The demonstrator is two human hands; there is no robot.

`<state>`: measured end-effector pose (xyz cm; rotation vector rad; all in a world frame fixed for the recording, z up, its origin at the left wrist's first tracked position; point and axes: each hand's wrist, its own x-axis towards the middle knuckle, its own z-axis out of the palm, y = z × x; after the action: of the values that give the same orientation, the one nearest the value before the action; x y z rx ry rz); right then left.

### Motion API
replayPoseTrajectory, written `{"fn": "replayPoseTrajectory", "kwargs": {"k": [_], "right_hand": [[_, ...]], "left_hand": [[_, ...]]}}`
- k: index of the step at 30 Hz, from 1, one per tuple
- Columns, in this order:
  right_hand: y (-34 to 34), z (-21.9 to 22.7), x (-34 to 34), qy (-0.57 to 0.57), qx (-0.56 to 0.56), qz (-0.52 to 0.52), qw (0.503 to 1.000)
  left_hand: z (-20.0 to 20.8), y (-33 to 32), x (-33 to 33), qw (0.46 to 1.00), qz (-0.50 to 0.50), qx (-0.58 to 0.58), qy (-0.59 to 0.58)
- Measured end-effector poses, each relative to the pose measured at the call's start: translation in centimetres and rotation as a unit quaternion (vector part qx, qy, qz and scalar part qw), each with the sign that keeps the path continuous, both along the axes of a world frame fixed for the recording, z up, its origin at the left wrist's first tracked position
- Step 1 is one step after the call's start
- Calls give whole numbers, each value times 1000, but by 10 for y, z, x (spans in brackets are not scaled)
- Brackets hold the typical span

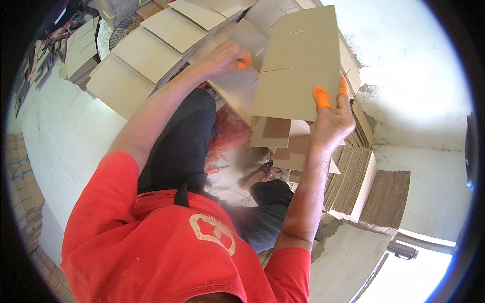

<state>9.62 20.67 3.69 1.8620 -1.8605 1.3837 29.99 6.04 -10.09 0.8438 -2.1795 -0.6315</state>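
A tan cardboard sheet with slits cut in from its edges is held up on the right side. My right hand grips its lower right corner, an orange-covered thumb on the face and another orange-covered finger at the edge. My left hand is closed, its orange-tipped fingers curled in beside partly upright cardboard pieces left of the sheet. Whatever it pinches, if anything, is hidden. Below the held sheet, more cardboard panels jut out at angles.
Overlapping cardboard sheets lie in rows at the far left. Tall cardboard stacks stand along the white wall at right. Red stringy material lies on the floor by my legs. Small brown stacked blocks line the left rim.
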Motion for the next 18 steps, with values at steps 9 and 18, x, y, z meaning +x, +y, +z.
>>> {"fn": "replayPoseTrajectory", "kwargs": {"k": [9,18], "right_hand": [[6,8,17,-14,34,-36,999],[10,9,22,-4,41,-30,999]], "left_hand": [[-2,-4,-2,1000,3,-1,8],[-9,-10,-3,999,-19,-17,37]]}}
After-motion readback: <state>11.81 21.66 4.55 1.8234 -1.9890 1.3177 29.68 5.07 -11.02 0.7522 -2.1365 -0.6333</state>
